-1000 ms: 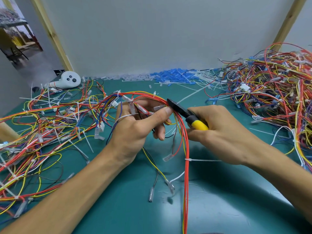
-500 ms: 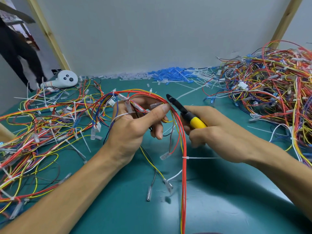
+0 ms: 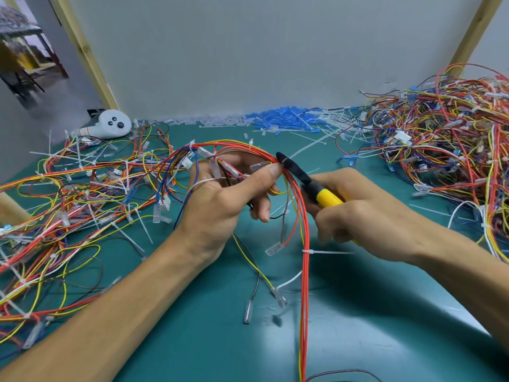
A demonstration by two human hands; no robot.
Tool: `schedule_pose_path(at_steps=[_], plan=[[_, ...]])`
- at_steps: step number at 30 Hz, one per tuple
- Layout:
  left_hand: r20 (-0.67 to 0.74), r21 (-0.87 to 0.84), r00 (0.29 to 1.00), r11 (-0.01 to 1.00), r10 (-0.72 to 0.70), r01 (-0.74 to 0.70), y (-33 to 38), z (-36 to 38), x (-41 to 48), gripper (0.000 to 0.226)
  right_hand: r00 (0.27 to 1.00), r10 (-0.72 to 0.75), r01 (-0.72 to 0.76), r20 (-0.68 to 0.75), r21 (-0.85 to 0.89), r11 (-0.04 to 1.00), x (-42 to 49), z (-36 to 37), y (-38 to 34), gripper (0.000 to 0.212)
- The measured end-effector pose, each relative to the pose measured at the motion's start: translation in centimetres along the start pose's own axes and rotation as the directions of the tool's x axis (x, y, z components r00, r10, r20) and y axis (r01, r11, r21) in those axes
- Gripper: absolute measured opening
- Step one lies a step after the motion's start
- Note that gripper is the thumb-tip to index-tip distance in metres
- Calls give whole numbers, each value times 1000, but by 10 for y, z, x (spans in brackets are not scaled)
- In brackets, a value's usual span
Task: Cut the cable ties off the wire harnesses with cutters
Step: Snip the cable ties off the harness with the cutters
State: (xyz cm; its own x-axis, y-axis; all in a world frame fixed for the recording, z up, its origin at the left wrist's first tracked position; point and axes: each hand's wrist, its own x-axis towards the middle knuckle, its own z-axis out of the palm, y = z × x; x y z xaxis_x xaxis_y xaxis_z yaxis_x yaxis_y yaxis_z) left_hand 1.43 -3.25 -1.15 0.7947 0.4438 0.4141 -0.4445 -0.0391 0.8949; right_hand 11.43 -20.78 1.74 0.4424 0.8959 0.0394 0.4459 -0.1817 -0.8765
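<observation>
No text, label, brand, number or sign can be read anywhere in the frame. The white controller [image 3: 111, 125] lying at the upper left of the worktop [image 3: 385, 312] carries some reddish marks on its handle, too blurred to make out.

The left forearm [image 3: 124, 312] at seven o'clock and right forearm [image 3: 454, 271] at four are bare; left hand [image 3: 217, 205] and right hand [image 3: 358, 216] likewise, nails short.
</observation>
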Motion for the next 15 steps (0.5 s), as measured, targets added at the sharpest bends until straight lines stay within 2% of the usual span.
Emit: schedule_pose_path(at_steps=[4,9,15], plan=[[18,-3,1000,1000,3,-3,0,0,-1,22,999,39,-39,16,-28,999,-3,-4,-1,28],[25,4,1000,1000,5,-5,1,0,0,25,1000,2,-2,23,-5,1000,-3,0,-2,25],[42,6,999,1000,-9,9,0,0,-2,29,997,51,-57,-60,-106,993,-1,-2,1,29]])
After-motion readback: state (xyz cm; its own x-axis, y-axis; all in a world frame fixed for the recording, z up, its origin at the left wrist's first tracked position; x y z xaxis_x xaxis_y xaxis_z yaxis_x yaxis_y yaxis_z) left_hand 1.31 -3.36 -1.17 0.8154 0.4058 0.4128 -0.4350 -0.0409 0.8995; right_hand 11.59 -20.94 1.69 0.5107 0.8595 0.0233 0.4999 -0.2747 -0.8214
